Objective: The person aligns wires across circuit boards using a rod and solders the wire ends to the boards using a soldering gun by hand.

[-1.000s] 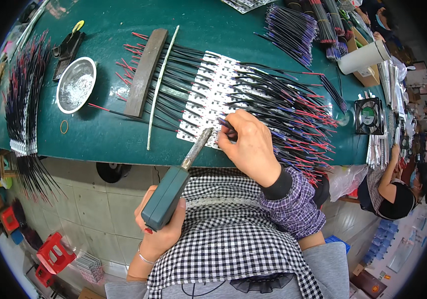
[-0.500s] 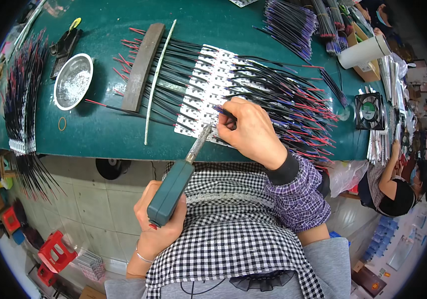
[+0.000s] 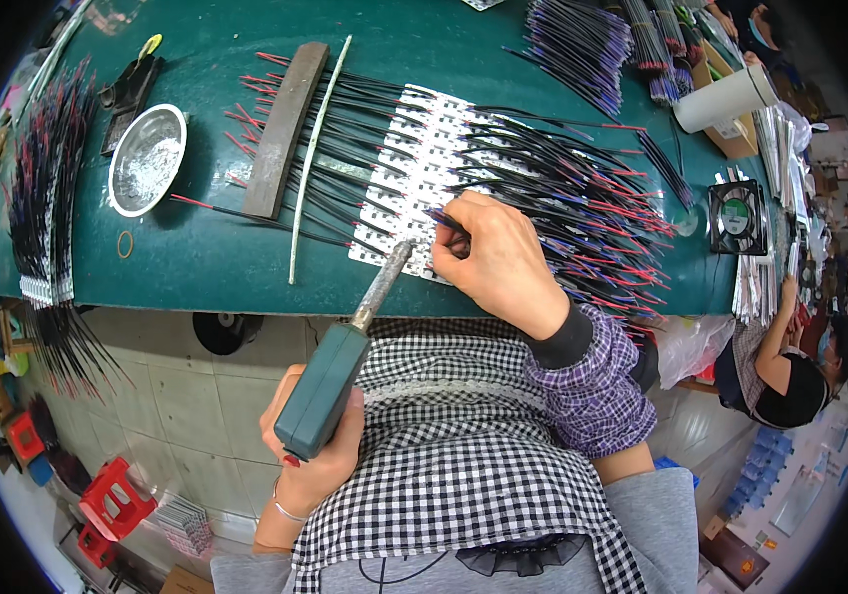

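My left hand (image 3: 310,436) is wrapped round the green handle of a soldering iron (image 3: 322,388). Its metal tip reaches the lower part of a white circuit board panel (image 3: 369,223) near the table's front edge. Beside the tip, my right hand (image 3: 498,252) pinches the end of a dark wire (image 3: 447,220) over the panel; the fingers partly hide it. Rows of black wires with red ends (image 3: 592,198) fan out from the panel's right side. More black wires run left from it, under a thin pale rod (image 3: 307,168) and a dark flat bar (image 3: 285,134).
On the green table (image 3: 216,267), a white-rimmed bowl (image 3: 148,160) stands at the left, near a wired bundle (image 3: 43,198). To the right are a small fan (image 3: 737,218), a white cylinder (image 3: 726,99) and wire bundles (image 3: 574,49). Another person (image 3: 800,371) sits at far right.
My left hand and the soldering iron's handle have shifted a little left and down, and the tip sits slightly farther left. My right hand stays at the same spot with its wire.
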A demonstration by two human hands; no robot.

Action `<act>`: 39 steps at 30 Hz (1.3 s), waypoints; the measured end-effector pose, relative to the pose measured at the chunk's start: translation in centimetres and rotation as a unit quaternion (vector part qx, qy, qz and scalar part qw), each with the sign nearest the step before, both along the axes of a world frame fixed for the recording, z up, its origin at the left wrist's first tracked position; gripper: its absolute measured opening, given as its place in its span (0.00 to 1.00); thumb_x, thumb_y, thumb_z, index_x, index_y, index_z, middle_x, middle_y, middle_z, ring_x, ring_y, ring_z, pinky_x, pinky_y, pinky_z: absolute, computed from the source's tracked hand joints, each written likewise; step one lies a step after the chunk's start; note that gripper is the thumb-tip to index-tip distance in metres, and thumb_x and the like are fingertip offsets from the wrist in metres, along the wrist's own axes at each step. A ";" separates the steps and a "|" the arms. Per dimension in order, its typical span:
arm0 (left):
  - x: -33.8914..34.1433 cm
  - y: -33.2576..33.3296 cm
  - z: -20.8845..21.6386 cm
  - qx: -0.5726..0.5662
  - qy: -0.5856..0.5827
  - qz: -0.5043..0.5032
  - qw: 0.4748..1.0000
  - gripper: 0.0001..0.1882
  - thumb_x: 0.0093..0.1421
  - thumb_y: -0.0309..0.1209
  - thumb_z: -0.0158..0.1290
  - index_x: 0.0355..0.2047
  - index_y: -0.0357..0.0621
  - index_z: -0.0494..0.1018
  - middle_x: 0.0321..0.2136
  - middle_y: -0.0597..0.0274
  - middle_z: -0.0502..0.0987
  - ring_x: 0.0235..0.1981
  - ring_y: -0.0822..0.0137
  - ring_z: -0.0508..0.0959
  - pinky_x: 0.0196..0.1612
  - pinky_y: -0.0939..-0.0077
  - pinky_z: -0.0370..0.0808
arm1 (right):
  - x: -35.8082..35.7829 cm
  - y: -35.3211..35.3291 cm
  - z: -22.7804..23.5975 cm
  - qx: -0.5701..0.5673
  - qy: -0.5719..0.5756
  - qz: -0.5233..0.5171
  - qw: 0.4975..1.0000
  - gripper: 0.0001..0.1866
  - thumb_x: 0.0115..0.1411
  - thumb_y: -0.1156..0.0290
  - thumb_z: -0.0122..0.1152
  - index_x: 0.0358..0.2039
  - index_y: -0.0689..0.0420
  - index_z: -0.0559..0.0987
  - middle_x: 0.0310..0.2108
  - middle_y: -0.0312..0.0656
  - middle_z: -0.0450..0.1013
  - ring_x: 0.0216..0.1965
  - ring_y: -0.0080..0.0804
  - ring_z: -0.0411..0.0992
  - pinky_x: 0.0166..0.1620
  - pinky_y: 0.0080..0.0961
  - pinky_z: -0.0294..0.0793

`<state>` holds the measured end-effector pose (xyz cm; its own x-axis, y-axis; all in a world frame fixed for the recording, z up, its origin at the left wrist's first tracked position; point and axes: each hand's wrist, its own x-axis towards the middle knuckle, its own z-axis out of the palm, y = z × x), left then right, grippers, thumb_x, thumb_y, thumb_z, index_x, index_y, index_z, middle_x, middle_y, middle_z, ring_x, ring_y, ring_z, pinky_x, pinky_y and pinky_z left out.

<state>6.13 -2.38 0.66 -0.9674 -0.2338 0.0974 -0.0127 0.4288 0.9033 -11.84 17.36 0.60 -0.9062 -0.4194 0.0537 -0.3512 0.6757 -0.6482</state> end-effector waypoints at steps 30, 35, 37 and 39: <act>0.2 -0.4 0.6 -0.015 0.012 -0.002 1.000 0.08 0.50 0.16 0.61 0.32 0.30 0.77 0.28 0.52 0.77 0.24 0.61 0.78 0.27 0.72 0.74 | 1.0 -0.4 -0.6 0.031 0.034 -0.021 0.999 0.07 0.50 0.75 0.64 0.23 0.61 0.75 0.26 0.45 0.71 0.31 0.46 0.74 0.34 0.43 0.73; 0.1 -0.3 0.7 0.007 0.032 0.005 0.999 0.10 0.50 0.16 0.62 0.34 0.29 0.78 0.31 0.50 0.79 0.27 0.60 0.80 0.30 0.72 0.77 | 1.1 0.3 -0.1 0.034 0.018 0.003 0.999 0.07 0.54 0.74 0.65 0.28 0.63 0.76 0.30 0.46 0.71 0.34 0.47 0.73 0.37 0.41 0.73; 0.0 -0.3 1.0 0.003 0.034 0.007 0.999 0.10 0.50 0.16 0.62 0.35 0.29 0.78 0.32 0.50 0.79 0.28 0.60 0.81 0.31 0.72 0.77 | 1.2 1.2 0.2 -0.057 0.022 0.029 0.998 0.08 0.58 0.74 0.64 0.36 0.63 0.77 0.34 0.48 0.70 0.38 0.48 0.72 0.40 0.39 0.72; 0.2 -0.3 0.7 0.022 0.023 0.019 0.999 0.10 0.51 0.16 0.62 0.35 0.29 0.78 0.33 0.50 0.80 0.29 0.59 0.81 0.32 0.72 0.78 | 1.2 1.7 0.3 -0.074 -0.002 0.038 0.997 0.11 0.61 0.74 0.63 0.42 0.64 0.76 0.37 0.50 0.69 0.40 0.49 0.71 0.43 0.39 0.71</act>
